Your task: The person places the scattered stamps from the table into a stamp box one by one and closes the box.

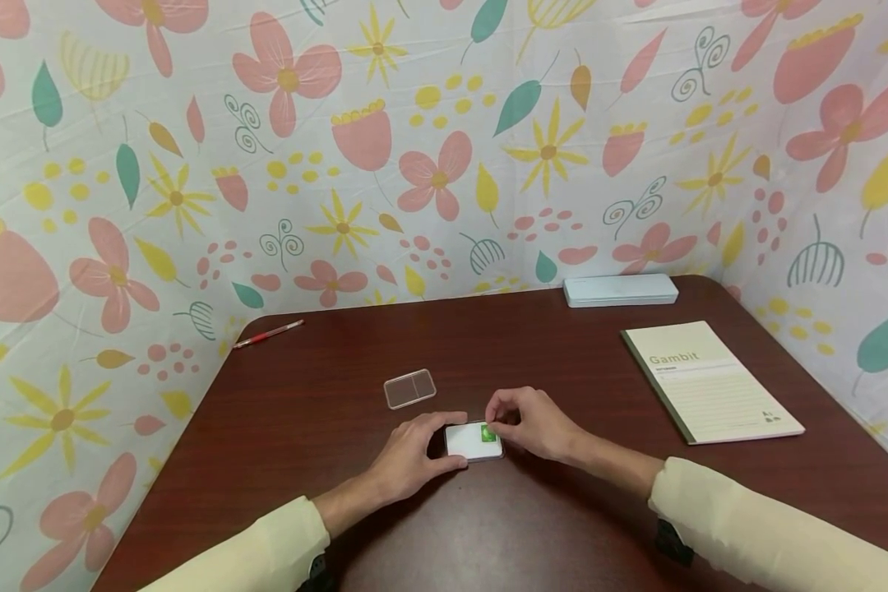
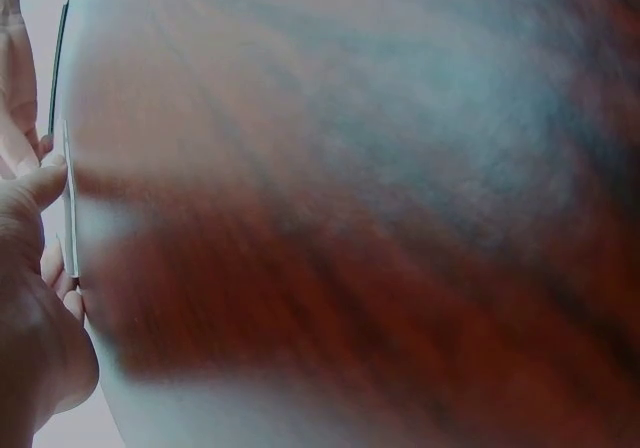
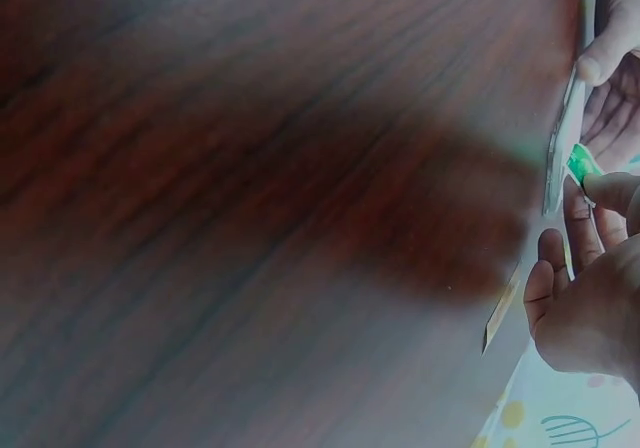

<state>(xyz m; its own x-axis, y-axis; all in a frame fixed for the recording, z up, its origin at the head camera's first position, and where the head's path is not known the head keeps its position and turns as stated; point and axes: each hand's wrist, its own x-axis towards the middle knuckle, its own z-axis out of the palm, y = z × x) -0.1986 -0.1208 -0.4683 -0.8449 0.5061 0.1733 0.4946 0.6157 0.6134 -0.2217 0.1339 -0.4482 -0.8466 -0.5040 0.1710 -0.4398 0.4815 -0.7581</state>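
Note:
A small flat white case with a thin clear rim lies on the dark table in front of me. My left hand grips its left end, thumb along the near edge and fingers along the far edge. At the case's right end my right hand pinches a small green square piece between thumb and index finger. In the right wrist view the green piece stands tilted up from the white case. A clear rectangular lid lies just behind the case.
A cream notebook marked Gambit lies at the right. A pale blue box sits at the back right edge of the table, and a red pen at the back left. Flower-patterned cloth hangs around the table.

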